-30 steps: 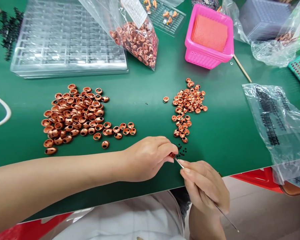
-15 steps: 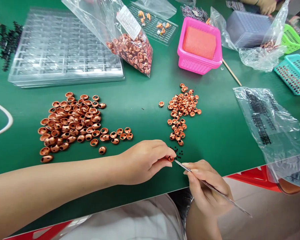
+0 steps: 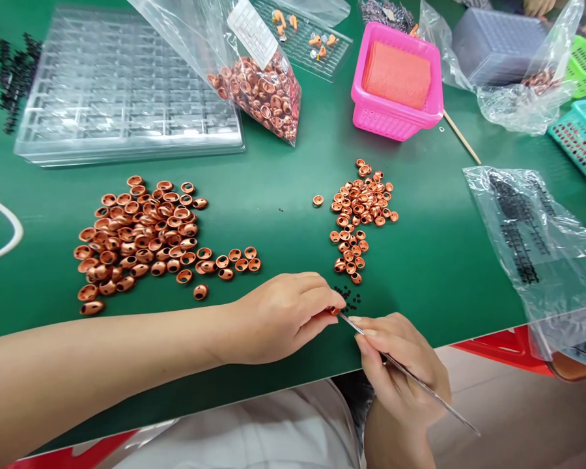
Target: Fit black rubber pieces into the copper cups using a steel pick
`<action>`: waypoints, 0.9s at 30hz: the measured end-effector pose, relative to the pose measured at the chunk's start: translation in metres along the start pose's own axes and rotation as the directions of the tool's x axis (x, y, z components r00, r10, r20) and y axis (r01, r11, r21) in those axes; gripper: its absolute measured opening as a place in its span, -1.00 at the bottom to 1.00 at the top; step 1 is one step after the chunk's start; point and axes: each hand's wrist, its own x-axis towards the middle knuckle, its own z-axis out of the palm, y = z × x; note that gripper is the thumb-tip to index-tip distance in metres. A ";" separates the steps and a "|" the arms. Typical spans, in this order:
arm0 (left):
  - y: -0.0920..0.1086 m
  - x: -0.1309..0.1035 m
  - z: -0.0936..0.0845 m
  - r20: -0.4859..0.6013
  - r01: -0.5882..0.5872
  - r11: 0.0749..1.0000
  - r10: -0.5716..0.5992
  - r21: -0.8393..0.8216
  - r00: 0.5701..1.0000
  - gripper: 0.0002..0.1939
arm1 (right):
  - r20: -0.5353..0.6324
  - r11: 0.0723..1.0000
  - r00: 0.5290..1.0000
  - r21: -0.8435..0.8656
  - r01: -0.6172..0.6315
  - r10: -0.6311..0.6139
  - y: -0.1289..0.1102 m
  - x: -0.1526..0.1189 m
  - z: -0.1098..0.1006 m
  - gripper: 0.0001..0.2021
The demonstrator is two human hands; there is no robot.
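Observation:
Between thumb and fingers, my left hand (image 3: 288, 318) pinches a small copper-coloured shell (image 3: 334, 311), mostly hidden by the fingertips. My right hand (image 3: 405, 365) grips a thin metal tool (image 3: 415, 381) like a pen; its tip touches or lies right at the shell, and I cannot tell how far in it goes. Tiny black pieces (image 3: 354, 301) are scattered just behind my left fingertips. Beyond them lies a smaller pile of copper-coloured shells (image 3: 364, 202). A larger pile of similar shells (image 3: 141, 228), with holes in them, spreads behind my left forearm.
Stacked clear trays (image 3: 127, 85) and a bag of copper-coloured shells (image 3: 266, 94) stand at the back left. A pink basket (image 3: 395, 120) holds an orange-red block. To the right are a wooden stick (image 3: 461, 135), a plastic bag with black parts (image 3: 527, 228) and a turquoise basket (image 3: 583, 137).
My right hand and the metal tool have shifted slightly left, the tip staying at the shell. The shell is now more covered by my left fingers. The whole view has moved a little.

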 end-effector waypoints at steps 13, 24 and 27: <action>0.000 0.000 0.000 -0.010 -0.022 1.000 0.022 0.001 1.000 -0.88 | 0.025 1.000 1.000 -0.006 0.015 -0.015 0.000 0.001 -0.002 -0.62; 0.002 0.000 -0.001 0.067 -0.004 0.997 -0.001 0.074 0.998 -0.83 | 0.114 0.986 0.986 -0.102 0.134 -0.122 0.002 0.000 -0.004 -0.65; 0.002 0.000 0.000 0.069 0.007 0.996 -0.013 0.084 0.998 -0.82 | 0.178 0.972 0.967 -0.114 0.207 -0.185 0.003 0.002 -0.006 -0.65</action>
